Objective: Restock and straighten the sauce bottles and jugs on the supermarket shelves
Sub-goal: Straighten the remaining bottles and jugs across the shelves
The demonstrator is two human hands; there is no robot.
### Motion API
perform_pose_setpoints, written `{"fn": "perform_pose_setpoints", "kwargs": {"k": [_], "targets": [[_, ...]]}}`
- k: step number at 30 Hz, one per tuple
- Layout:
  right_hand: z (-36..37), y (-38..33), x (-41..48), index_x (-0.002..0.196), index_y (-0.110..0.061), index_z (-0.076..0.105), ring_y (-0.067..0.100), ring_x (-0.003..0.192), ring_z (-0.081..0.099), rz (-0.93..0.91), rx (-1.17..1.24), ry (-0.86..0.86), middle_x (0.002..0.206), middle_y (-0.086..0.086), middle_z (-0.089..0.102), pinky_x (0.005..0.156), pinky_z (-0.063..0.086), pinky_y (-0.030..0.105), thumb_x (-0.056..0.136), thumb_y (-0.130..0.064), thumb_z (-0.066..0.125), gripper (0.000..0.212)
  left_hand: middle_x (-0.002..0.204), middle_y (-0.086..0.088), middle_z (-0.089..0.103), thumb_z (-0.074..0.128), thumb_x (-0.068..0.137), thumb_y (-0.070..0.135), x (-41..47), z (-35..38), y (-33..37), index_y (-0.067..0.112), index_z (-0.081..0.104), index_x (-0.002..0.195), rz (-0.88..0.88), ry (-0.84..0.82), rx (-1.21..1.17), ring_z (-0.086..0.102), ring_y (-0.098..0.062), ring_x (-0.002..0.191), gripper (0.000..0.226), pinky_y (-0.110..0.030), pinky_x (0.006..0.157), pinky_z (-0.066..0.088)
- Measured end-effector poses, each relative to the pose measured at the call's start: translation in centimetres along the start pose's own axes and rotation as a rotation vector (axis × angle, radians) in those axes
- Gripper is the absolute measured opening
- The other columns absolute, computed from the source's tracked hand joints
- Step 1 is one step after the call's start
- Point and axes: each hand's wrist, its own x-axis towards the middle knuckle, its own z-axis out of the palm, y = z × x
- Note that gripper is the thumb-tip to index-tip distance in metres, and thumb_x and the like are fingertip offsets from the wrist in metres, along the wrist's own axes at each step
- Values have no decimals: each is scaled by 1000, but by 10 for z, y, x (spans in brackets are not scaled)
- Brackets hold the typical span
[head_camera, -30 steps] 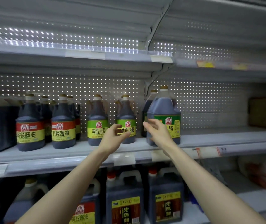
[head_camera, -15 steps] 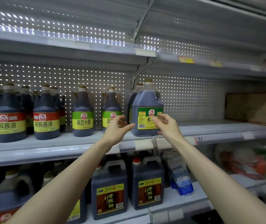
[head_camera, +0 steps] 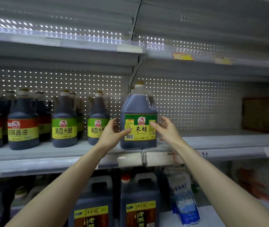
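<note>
1. Standing upright at the front edge of the middle shelf (head_camera: 48, 154), in the centre of the frame, is a dark vinegar jug (head_camera: 138, 108), its green and yellow label facing out and a pale cap on top
2. The left hand (head_camera: 112, 133) reaches up from the lower left and is spread wide beside the jug's left side; its thumb tip touches the lower left of the label, and the fingers stand up alongside the jug's left wall, though I cannot tell if they touch it
3. The right hand (head_camera: 166, 128) comes up from the lower right, also wide open with fingers loosely spread; one fingertip rests on the right edge of the label and grips nothing
4. Left of the jug on the same shelf stand two green-label bottles (head_camera: 64, 128), and further left red-label bottles (head_camera: 23, 128), with more bottles behind
5. At the bottom centre, on the lower shelf (head_camera: 212, 217), sit two square jugs (head_camera: 140, 202) with handles, and a blue and white packet (head_camera: 184, 203) leans just to their right
6. At the right edge of the frame a brown box (head_camera: 264, 113) sits well apart from the jug
7. The upper shelf (head_camera: 81, 45) carries a yellow price tag (head_camera: 182, 56) in the upper right
</note>
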Motion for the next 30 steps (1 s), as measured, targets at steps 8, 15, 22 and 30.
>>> {"fn": "perform_pose_setpoints", "kwargs": {"k": [8, 15, 22, 30], "targets": [[7, 26, 38, 141, -19, 39, 14, 110, 57, -42, 37, -164, 128, -5, 56, 94, 48, 32, 89, -39, 64, 61, 128, 2, 58, 73, 82, 30, 25, 23, -2, 17, 24, 150, 11, -39, -81, 58, -7, 106, 84, -18, 83, 48], [6, 38, 53, 126, -22, 44, 3, 89, 60, -64, 63, -250, 108, -9, 60, 67, 49, 10, 90, -39, 59, 43, 108, 5, 69, 71, 82, 21, 36, 25, -10, 22, 42, 132, -10, -113, -165, 68, -10, 98, 58, -28, 82, 56], [9, 50, 69, 116, -23, 44, -7, 80, 56, -73, 73, -281, 95, -16, 59, 61, 47, 5, 93, -32, 58, 28, 110, 2, 69, 66, 87, 16, 46, 28, -15, 26, 45, 124, -31, -133, -157, 68, -11, 97, 43, -26, 77, 56], [15, 58, 82, 125, -22, 44, -4, 88, 60, -70, 93, -304, 104, -11, 62, 70, 49, 12, 91, -37, 58, 40, 109, 2, 68, 65, 88, 17, 59, 28, -19, 19, 45, 125, -55, -142, -143, 68, -9, 93, 42, -24, 75, 57]]}}
